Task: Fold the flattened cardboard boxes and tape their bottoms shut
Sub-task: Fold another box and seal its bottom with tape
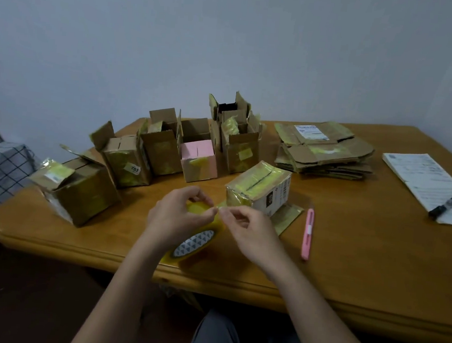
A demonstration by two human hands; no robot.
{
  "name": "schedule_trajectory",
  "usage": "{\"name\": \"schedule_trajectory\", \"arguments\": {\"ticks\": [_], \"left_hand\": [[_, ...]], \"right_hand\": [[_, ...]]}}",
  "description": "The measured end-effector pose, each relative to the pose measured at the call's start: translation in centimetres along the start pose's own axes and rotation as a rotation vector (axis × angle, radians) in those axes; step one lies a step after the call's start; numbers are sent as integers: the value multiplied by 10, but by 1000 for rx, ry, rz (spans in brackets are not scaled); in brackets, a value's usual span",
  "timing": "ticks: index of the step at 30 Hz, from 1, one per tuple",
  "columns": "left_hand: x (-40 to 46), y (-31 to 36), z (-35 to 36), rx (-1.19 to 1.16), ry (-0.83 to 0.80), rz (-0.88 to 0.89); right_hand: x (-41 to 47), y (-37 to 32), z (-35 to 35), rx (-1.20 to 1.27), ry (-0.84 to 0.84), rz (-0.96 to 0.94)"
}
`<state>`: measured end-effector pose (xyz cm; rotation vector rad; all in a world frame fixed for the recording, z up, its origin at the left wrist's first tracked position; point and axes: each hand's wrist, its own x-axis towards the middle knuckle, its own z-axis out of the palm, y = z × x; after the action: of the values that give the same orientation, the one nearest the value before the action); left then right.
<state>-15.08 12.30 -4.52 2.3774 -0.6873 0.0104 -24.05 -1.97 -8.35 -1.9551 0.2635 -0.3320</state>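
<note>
The box (258, 190) I am working on is lying at frame centre, just above and to the right of my hands, turned bottom up, with its closed flaps facing the camera. The dark seam between those flaps is running from lower left to upper right, and that is the long axis the tape must follow. One loose flap is poking out flat on the table (347, 262) at the box's lower right.

The tape roll (196, 240) is sitting below and left of the box, under my left hand (178, 216), which is curling over it and holding it. My right hand (247, 227) is the nearer one to the box, its knuckles lying just beside the near corner. Its thumb and forefinger are pinching what I judge to be the free tape end, right at the left fingertips; the strip itself is too clear to make out.

I judge that the next pull should be drawing tape up and right, along the seam.

A pink cutter (307, 233) is lying to the right of the right hand, near but apart. Folded boxes (166, 153) are standing in a row across the upper left of the table, and the flat stack (326, 152) is waiting at upper right, well apart from both hands.
</note>
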Motion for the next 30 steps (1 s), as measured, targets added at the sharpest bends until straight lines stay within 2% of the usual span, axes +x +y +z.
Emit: {"name": "schedule_trajectory", "arguments": {"ticks": [3,7,10,12,15,17,20,23,26,30], "left_hand": [[-6,-5,-3,-6,8,23],[-11,-15,-4,-67,70,126],[-16,-28,-11,-297,180,222],[-20,-46,-19,-399,151,214],[-29,-82,-19,-459,20,129],[-34,-103,-14,-531,-1,61],[-41,-127,-9,-684,45,18],[-44,-138,-8,-777,171,-26],[-37,-141,-25,-629,241,22],[-16,-143,-63,-151,137,97]], "right_hand": [[5,0,12,127,94,8],[8,-2,22,-45,186,-115],[12,-3,29,-114,253,-133],[16,1,35,-89,300,-116],[20,9,48,72,312,-18],[24,11,61,184,304,89],[34,8,82,410,255,247],[43,3,101,565,204,300],[51,1,105,334,238,246],[56,1,86,-13,286,106]]}}
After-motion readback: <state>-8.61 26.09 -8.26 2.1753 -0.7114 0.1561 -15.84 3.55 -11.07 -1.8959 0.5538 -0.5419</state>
